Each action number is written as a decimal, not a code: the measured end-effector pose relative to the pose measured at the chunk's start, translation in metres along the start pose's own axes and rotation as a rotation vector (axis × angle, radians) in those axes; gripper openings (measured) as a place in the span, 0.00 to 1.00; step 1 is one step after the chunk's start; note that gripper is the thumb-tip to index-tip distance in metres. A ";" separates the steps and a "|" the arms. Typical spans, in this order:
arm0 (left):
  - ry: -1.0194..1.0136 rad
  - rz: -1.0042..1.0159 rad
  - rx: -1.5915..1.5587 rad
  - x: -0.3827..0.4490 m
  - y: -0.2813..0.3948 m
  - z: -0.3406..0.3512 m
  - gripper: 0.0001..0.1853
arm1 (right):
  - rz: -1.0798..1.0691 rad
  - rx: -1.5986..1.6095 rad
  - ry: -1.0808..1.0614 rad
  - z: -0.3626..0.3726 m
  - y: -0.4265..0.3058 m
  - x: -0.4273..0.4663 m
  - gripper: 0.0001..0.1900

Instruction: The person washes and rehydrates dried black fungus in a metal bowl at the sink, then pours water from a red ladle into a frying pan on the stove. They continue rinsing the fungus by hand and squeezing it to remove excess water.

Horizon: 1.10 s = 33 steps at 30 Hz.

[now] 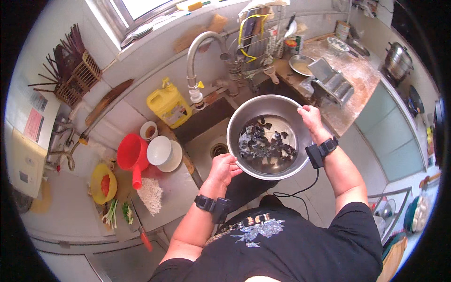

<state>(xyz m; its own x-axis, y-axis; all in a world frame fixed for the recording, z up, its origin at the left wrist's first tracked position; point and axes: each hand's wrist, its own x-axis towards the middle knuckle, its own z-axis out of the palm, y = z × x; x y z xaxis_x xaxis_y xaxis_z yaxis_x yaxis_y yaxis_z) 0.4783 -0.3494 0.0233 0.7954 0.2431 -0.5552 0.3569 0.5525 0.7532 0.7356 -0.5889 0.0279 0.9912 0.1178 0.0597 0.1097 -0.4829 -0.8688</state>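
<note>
A round stainless steel basin (252, 105) is held up between my two hands, over the near right side of the sink (201, 144). Dark wood-ear-like pieces (260, 142) lie in the shallow water inside it. My left hand (223, 169) grips the basin's near left rim. On the upper right rim, my right hand (310, 120) is closed. Behind the sink the flexible faucet (195, 70) curves over, its spout left of the basin. The sink drain (219, 150) shows beside the basin.
To the left stand a red plastic ladle (132, 155), white bowls (158, 149), a yellow bowl (102, 183), chopped white food (150, 195) and a red-handled knife (144, 238). A yellow jug (169, 104) stands behind the sink. A pasta machine (333, 86) sits on the floured board (356, 70) at right.
</note>
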 end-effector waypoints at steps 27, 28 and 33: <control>-0.242 0.034 1.873 0.084 -0.046 0.129 0.37 | -0.135 -0.907 -0.971 0.005 0.046 -0.072 0.36; -0.277 0.015 1.859 0.088 -0.054 0.130 0.36 | -0.199 -0.873 -1.031 0.008 0.046 -0.076 0.32; -0.294 -0.020 1.530 0.101 -0.081 0.140 0.32 | 0.095 -0.327 -1.063 0.019 0.052 -0.086 0.27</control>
<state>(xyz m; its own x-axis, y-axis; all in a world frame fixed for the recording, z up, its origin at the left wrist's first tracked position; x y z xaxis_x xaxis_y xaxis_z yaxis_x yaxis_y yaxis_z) 0.5984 -0.4809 -0.0445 0.7835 -0.0140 -0.6213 0.3641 -0.7998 0.4773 0.6544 -0.6075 -0.0318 0.4468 0.6748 -0.5874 0.2058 -0.7165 -0.6666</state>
